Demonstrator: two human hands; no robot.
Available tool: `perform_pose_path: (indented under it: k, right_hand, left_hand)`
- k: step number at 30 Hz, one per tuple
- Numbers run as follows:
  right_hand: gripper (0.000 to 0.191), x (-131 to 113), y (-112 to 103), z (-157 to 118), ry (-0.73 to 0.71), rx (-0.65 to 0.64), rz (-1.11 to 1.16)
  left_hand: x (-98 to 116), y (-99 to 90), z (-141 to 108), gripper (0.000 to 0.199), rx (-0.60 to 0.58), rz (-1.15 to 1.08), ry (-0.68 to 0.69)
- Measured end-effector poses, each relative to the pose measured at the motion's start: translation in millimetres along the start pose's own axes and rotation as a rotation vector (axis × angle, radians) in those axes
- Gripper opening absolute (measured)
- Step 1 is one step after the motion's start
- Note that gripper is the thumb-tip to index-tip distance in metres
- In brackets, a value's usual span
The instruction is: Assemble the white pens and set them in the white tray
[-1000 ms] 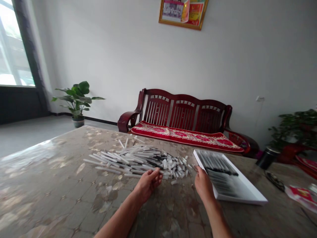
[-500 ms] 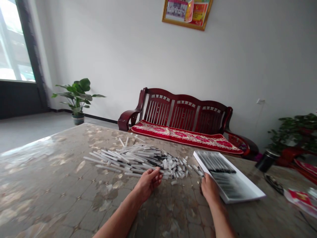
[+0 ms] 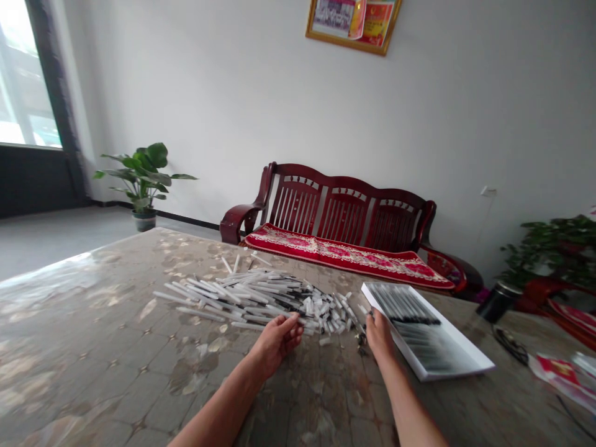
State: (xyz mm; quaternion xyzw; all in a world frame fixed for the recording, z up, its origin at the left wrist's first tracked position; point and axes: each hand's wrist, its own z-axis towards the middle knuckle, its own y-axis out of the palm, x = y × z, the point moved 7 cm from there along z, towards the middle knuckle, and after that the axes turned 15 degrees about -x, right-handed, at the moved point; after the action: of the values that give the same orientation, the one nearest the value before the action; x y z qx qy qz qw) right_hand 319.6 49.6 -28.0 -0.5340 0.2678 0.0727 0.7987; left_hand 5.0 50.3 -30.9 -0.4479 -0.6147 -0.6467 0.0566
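Note:
A heap of translucent white pen barrels (image 3: 251, 292) lies on the table, with short clear pen caps (image 3: 326, 310) piled at its right end. My left hand (image 3: 278, 340) is at the near edge of the heap, thumb and fingers pinched together; whatever is between them cannot be made out. Beside the tray's left wall, my right hand (image 3: 379, 335) is closed on a slim pen (image 3: 363, 309), whose pale end pokes out past the fingers. A white box tray (image 3: 459, 374) holds rows of clear pens with black ends (image 3: 410, 304).
The table (image 3: 116, 354) has a patterned cover. Behind it stands a dark red wooden bench (image 3: 344, 211) with a red cloth. At the right are a black cylinder (image 3: 499, 301), a dark cable (image 3: 510, 344) and a red-and-white packet (image 3: 559, 372).
My right hand has shifted a little left and upward, away from the tray's wall, with the pen. My left hand stays almost in place. The whole view has shifted slightly.

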Motion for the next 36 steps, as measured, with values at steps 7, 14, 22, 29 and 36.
perform_pose_path:
  k: [7, 14, 22, 29, 36]
  right_hand:
    - [0.025, -5, 0, 19, -0.07, -0.077, -0.068]
    - [0.032, -21, 19, -4, -0.026, -0.014, -0.063]
    - [0.044, -59, 24, -14, -0.065, 0.043, 0.035]
    - [0.043, 0, -81, -38, 0.142, 0.054, -0.443]
    - [0.042, 5, -66, -70, 0.26, -0.243, -0.534]
  left_hand:
    - [0, -1.0, 0, 0.018, -0.019, 0.011, 0.002]
    - [0, 1.2, 1, 0.016, -0.006, 0.005, 0.008]
    - [1, -1.3, -1, 0.018, 0.011, -0.003, 0.016]
    - [2, -0.5, -1, 0.015, 0.013, -0.018, 0.017]
    - [0, 1.0, 1, 0.014, 0.019, -0.024, 0.028]
